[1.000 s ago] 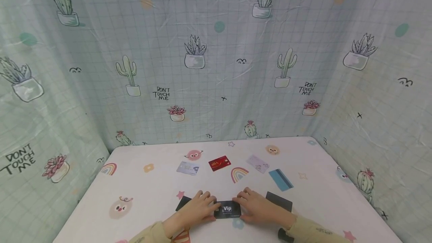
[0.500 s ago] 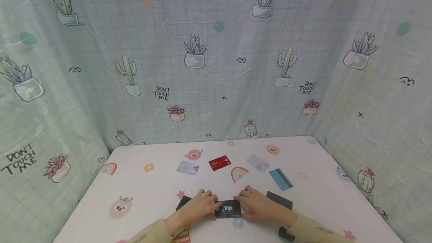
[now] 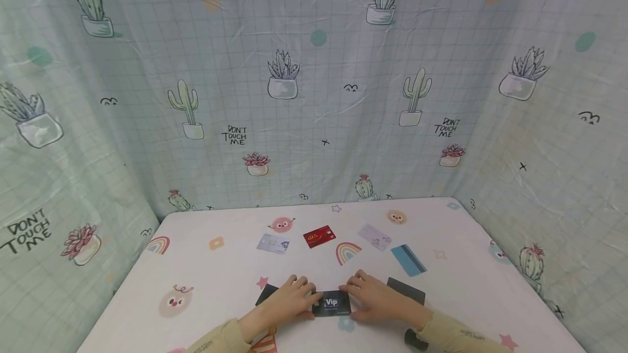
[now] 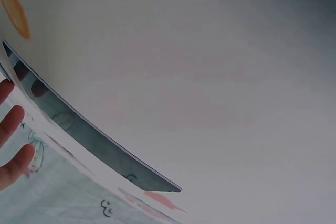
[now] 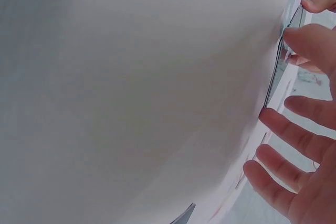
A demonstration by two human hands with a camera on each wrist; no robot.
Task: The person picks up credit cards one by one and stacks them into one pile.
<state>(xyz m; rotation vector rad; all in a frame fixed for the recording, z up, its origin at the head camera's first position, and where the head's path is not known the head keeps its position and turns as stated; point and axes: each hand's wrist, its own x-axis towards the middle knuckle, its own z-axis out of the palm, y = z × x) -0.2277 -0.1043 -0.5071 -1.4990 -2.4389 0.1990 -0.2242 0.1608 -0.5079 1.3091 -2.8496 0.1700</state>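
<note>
Near the front of the table, a black card marked "Vip" is held between both hands. My left hand grips its left end, thumb on the near side and fingers on the far side. At the right end, my right hand pinches it; in the right wrist view, the thumb and a fingertip meet opposite corners of the card, seen nearly edge-on. Another black card lies partly hidden behind the left wrist; a glossy dark card shows beside the fingers in the left wrist view.
Across the white patterned table lie a silver card, a red card, a lilac card and a blue card. A dark card is behind the right forearm, a dark rounded object in front of it.
Hardly anything differs: both hands keep their hold on the black card, and the cards on the table stay where they were.
</note>
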